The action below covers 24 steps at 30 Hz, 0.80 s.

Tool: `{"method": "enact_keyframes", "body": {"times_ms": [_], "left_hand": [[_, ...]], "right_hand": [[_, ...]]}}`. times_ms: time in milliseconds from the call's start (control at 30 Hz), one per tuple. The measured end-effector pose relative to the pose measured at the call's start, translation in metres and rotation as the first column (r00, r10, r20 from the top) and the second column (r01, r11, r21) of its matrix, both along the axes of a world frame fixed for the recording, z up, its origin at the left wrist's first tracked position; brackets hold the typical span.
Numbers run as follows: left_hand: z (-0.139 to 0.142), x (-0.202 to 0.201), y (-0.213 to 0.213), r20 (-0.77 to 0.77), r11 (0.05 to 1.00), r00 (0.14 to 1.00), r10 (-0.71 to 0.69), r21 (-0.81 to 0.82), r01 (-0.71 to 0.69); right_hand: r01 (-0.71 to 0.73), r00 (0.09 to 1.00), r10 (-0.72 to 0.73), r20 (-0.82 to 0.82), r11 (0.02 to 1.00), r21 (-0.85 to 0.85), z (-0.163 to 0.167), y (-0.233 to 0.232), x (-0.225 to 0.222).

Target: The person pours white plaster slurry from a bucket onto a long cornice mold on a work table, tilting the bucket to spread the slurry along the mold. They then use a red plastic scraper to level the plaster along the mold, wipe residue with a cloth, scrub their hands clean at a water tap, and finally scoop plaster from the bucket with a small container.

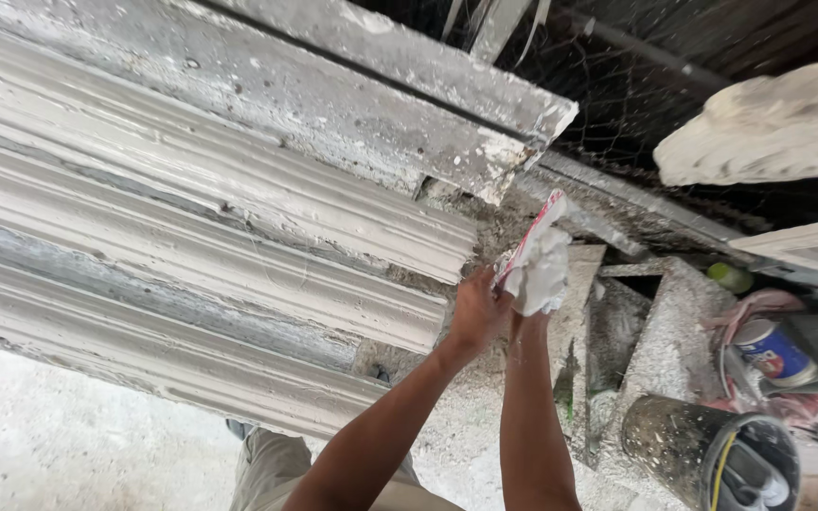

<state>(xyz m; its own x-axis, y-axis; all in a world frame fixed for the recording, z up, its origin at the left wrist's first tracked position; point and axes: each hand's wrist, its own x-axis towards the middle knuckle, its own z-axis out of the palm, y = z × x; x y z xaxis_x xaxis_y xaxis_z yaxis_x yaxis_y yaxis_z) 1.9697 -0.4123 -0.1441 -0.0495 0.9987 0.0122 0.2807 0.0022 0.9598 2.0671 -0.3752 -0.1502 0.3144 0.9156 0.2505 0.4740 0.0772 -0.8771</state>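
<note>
Hands at the end of the moulding, clutter to the right.

Long moulding runs from the left edge to mid-frame, lying on the counter; a plank lies behind it, along its far side. Left hand sits just off the moulding's right end, right hand touching it on the right, fingers of both on a flat tool with a lump of plaster on it. Bucket lower right, near the right forearm. Can behind the bucket, further right. Another moulding piece upper right, well apart from the hands. Wire mesh behind everything, top centre.
</note>
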Motion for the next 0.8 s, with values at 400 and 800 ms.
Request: {"method": "enact_keyframes", "body": {"times_ms": [400, 800], "left_hand": [[0.072, -0.203, 0.059, 0.039, 0.880, 0.974, 0.225, 0.421, -0.220], [0.095, -0.590, 0.096, 0.743, 0.952, 0.614, 0.268, -0.104, -0.288]], "right_hand": [[-0.169, 0.817, 0.098, 0.568, 0.983, 0.073, 0.087, 0.090, -0.195], [-0.147, -0.978, -0.141, 0.155, 0.989, -0.030, 0.112, 0.165, -0.559]]}}
